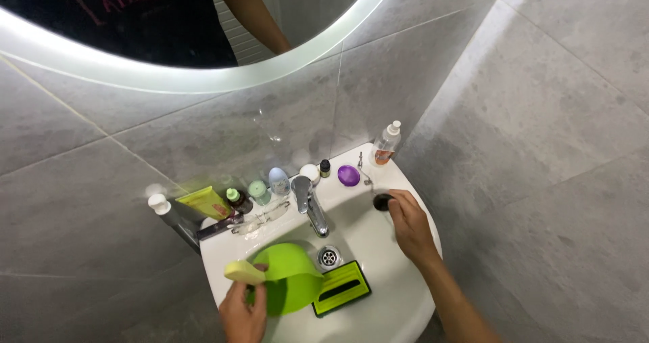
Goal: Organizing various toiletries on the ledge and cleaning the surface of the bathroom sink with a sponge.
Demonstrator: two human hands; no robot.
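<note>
Lowest in view, left hand (243, 314), fingers pinched on a pale yellow sponge (244, 271), pressed against the rim of a lime-green bowl (289, 279) sitting in the white sink (385, 295). Just beside the bowl, a green-and-black soap tray (341, 288) and the drain (328, 256). Right hand (410, 225) on the basin's right rim, fingertips curled over a small dark round object (382, 201), mostly hidden; hard to tell what it is. Behind, chrome tap (311, 208), then a crowded row: purple lid (349, 175), pump bottle (387, 143), small bottles (258, 191), yellow-green tube (205, 202), eyeglasses (260, 218). Up top, lit mirror (203, 79), cut off by the frame.
</note>
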